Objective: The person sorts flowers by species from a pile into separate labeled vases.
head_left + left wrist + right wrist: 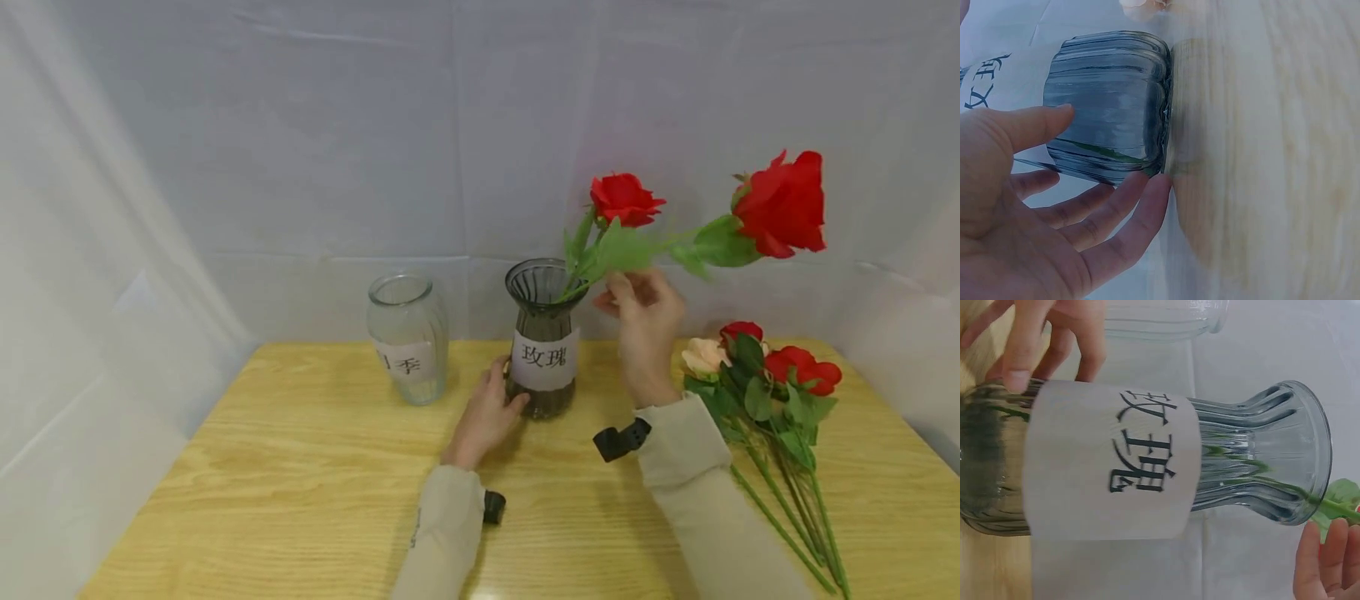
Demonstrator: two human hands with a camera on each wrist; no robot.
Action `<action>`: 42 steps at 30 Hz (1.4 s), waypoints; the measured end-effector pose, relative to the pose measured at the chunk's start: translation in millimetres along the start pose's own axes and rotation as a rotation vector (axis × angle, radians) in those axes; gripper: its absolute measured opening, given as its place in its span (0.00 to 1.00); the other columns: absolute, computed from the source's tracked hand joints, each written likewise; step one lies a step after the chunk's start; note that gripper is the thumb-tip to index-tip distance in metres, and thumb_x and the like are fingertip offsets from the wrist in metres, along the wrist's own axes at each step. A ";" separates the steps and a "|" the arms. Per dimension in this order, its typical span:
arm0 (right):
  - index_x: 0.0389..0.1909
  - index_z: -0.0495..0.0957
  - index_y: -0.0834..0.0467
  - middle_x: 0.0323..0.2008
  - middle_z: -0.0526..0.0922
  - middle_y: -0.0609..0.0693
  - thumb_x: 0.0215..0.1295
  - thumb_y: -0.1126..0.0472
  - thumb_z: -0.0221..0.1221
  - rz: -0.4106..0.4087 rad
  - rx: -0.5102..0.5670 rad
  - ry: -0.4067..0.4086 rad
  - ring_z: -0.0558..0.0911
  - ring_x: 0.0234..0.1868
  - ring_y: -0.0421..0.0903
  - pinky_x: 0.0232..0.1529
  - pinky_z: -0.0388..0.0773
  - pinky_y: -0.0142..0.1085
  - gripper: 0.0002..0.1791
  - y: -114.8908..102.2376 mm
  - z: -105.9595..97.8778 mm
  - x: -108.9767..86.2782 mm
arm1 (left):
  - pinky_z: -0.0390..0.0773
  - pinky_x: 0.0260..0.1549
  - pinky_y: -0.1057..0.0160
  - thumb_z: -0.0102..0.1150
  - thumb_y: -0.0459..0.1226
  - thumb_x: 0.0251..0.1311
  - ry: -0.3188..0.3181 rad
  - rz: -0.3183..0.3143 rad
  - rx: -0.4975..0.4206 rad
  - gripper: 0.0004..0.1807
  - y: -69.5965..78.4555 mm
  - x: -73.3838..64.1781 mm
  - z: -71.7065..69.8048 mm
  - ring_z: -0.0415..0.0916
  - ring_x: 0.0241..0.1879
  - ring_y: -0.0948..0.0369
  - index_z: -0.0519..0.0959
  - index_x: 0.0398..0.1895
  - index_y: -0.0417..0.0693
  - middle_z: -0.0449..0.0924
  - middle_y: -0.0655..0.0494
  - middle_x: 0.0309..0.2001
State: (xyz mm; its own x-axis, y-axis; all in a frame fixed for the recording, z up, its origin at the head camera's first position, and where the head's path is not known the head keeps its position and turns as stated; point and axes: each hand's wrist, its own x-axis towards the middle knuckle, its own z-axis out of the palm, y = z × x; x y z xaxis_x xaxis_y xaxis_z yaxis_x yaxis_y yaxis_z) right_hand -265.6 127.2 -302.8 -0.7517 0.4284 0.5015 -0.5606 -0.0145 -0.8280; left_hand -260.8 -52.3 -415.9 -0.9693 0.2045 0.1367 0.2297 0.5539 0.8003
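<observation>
A dark ribbed glass vase [546, 403] with a white paper label stands upright on the table. Around its lower part my left hand [486, 421] curls, thumb in front and fingers along the side, also seen in the left wrist view. Two red roses lean right out of the vase: a smaller rose [626, 200] and a larger rose [783, 204] farther over. Their green stems show inside the glass in the right wrist view. Just right of the rim is my right hand [647, 329], fingertips close beneath the leaves and stem [1337, 509]; I see no pinch on it.
A clear glass vase [408, 325] with a label stands to the left. On the table's right side lies a bunch of flowers, with red roses [802, 371], a peach one [705, 357] and long stems. White cloth [337, 167] hangs behind the wooden table [300, 500].
</observation>
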 end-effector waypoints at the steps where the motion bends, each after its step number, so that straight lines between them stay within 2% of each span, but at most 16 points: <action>1: 0.38 0.83 0.64 0.29 0.82 0.46 0.69 0.71 0.61 0.004 -0.041 -0.007 0.82 0.25 0.41 0.35 0.84 0.32 0.03 -0.8 1.6 2.2 | 0.70 0.62 0.40 0.58 0.32 0.71 -0.003 -0.001 0.000 0.35 0.2 0.1 -0.3 0.68 0.65 0.37 0.56 0.76 0.36 0.63 0.29 0.69; 3: 0.39 0.84 0.68 0.29 0.83 0.50 0.69 0.70 0.62 -0.005 -0.145 -0.048 0.81 0.24 0.40 0.33 0.82 0.30 0.05 -2.6 5.9 7.3 | 0.70 0.62 0.41 0.58 0.32 0.71 -0.004 0.005 -0.001 0.34 -0.1 0.4 -0.3 0.68 0.65 0.37 0.56 0.76 0.35 0.63 0.28 0.69; 6: 0.39 0.86 0.71 0.29 0.85 0.57 0.67 0.68 0.64 -0.055 -0.356 -0.152 0.79 0.23 0.41 0.30 0.78 0.29 0.07 -5.1 14.0 13.7 | 0.69 0.62 0.41 0.58 0.32 0.71 -0.007 0.008 0.002 0.34 -1.0 1.0 0.1 0.67 0.65 0.37 0.56 0.76 0.34 0.62 0.28 0.69; 10: 0.36 0.88 0.69 0.29 0.86 0.62 0.64 0.66 0.66 -0.166 -0.651 -0.300 0.81 0.27 0.52 0.30 0.76 0.41 0.08 -10.0 25.6 18.1 | 0.69 0.62 0.41 0.58 0.32 0.71 -0.005 0.016 0.006 0.34 -2.1 1.5 0.8 0.67 0.65 0.37 0.56 0.75 0.33 0.63 0.28 0.68; 13: 0.36 0.89 0.67 0.31 0.88 0.60 0.62 0.66 0.66 -0.212 -0.801 -0.362 0.84 0.30 0.58 0.33 0.79 0.51 0.08 -14.1 31.9 20.2 | 0.70 0.62 0.41 0.58 0.32 0.71 0.000 0.026 0.009 0.34 -2.5 1.6 1.0 0.68 0.64 0.37 0.56 0.75 0.33 0.64 0.28 0.67; 16: 0.30 0.89 0.68 0.27 0.87 0.59 0.61 0.68 0.66 -0.204 -0.804 -0.375 0.83 0.28 0.57 0.30 0.79 0.49 0.06 -16.1 31.5 20.0 | 0.70 0.61 0.40 0.58 0.32 0.71 -0.001 0.031 0.009 0.34 -1.3 1.1 0.9 0.69 0.63 0.37 0.56 0.75 0.33 0.64 0.27 0.66; 20: 0.25 0.85 0.69 0.21 0.83 0.59 0.60 0.72 0.65 -0.237 -0.626 -0.373 0.76 0.22 0.52 0.25 0.71 0.39 0.06 -13.6 19.6 15.9 | 0.69 0.62 0.41 0.58 0.33 0.72 -0.010 0.019 0.002 0.34 2.1 1.3 0.4 0.68 0.64 0.38 0.56 0.76 0.35 0.63 0.29 0.68; 23: 0.31 0.86 0.69 0.28 0.85 0.59 0.59 0.74 0.66 -0.286 -0.520 -0.383 0.77 0.25 0.51 0.26 0.71 0.36 0.02 -11.3 8.4 11.2 | 0.68 0.64 0.42 0.58 0.34 0.73 -0.015 0.007 0.003 0.35 4.1 1.7 0.8 0.67 0.66 0.39 0.55 0.77 0.36 0.62 0.30 0.70; 25: 0.34 0.87 0.69 0.32 0.85 0.60 0.58 0.75 0.66 -0.312 -0.492 -0.377 0.78 0.27 0.52 0.28 0.74 0.35 0.04 -11.1 3.6 7.2 | 0.67 0.64 0.42 0.58 0.34 0.72 -0.021 -0.001 0.005 0.35 4.5 1.8 0.6 0.66 0.66 0.39 0.55 0.77 0.37 0.62 0.30 0.70; 26: 0.34 0.87 0.69 0.32 0.85 0.60 0.57 0.75 0.67 -0.344 -0.492 -0.363 0.78 0.26 0.53 0.28 0.74 0.35 0.04 -10.6 2.7 5.7 | 0.67 0.65 0.42 0.58 0.35 0.72 -0.023 -0.002 0.006 0.35 4.5 2.0 0.3 0.66 0.67 0.39 0.55 0.77 0.37 0.62 0.30 0.70; 28: 0.26 0.85 0.71 0.30 0.83 0.61 0.55 0.76 0.68 -0.413 -0.490 -0.336 0.76 0.25 0.54 0.27 0.72 0.36 0.02 -10.0 3.0 2.9 | 0.68 0.64 0.42 0.57 0.35 0.73 -0.029 -0.006 0.006 0.35 4.6 2.4 -0.5 0.66 0.67 0.39 0.55 0.77 0.37 0.62 0.31 0.70; 31: 0.22 0.84 0.72 0.24 0.79 0.60 0.54 0.75 0.71 -0.522 -0.509 -0.325 0.74 0.21 0.53 0.24 0.70 0.37 0.06 -10.4 9.0 0.6 | 0.69 0.63 0.42 0.58 0.34 0.72 -0.023 0.004 0.010 0.35 4.3 3.1 -1.1 0.67 0.65 0.39 0.55 0.77 0.37 0.62 0.31 0.69; 33: 0.21 0.85 0.71 0.23 0.78 0.60 0.54 0.74 0.72 -0.563 -0.528 -0.346 0.73 0.20 0.53 0.22 0.70 0.40 0.07 -11.6 14.4 -0.7 | 0.72 0.60 0.42 0.58 0.34 0.72 -0.014 0.023 0.014 0.35 3.5 3.2 -0.9 0.71 0.62 0.39 0.56 0.76 0.35 0.64 0.30 0.68; 34: 0.25 0.87 0.71 0.23 0.78 0.60 0.55 0.73 0.72 -0.574 -0.555 -0.363 0.74 0.21 0.54 0.22 0.71 0.42 0.04 -12.3 16.7 -1.4 | 0.73 0.58 0.42 0.58 0.33 0.72 -0.013 0.030 0.015 0.35 3.3 3.2 -0.7 0.72 0.59 0.40 0.56 0.76 0.35 0.64 0.30 0.67; 38: 0.39 0.89 0.68 0.31 0.81 0.61 0.60 0.72 0.69 -0.538 -0.717 -0.474 0.76 0.29 0.58 0.30 0.74 0.48 0.07 -18.1 22.9 -4.3 | 0.76 0.53 0.43 0.58 0.33 0.72 -0.027 0.047 0.021 0.34 2.6 2.8 0.3 0.75 0.53 0.42 0.56 0.76 0.34 0.65 0.29 0.65; 42: 0.49 0.86 0.67 0.42 0.83 0.62 0.68 0.69 0.62 -0.527 -0.891 -0.599 0.75 0.38 0.61 0.36 0.74 0.50 0.12 -25.6 31.3 -3.5 | 0.72 0.59 0.42 0.56 0.35 0.74 -0.054 0.018 0.033 0.35 2.8 3.1 0.5 0.70 0.62 0.39 0.54 0.77 0.35 0.62 0.30 0.69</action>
State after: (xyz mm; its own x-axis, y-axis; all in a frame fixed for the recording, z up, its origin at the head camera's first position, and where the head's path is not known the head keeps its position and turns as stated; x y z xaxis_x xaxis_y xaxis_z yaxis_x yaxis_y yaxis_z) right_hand -259.5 97.8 -275.4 -0.6763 -0.2989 0.6732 -0.5884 0.7691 -0.2496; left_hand -263.1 -49.8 -413.6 -0.9589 0.2576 0.1188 0.2510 0.5755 0.7784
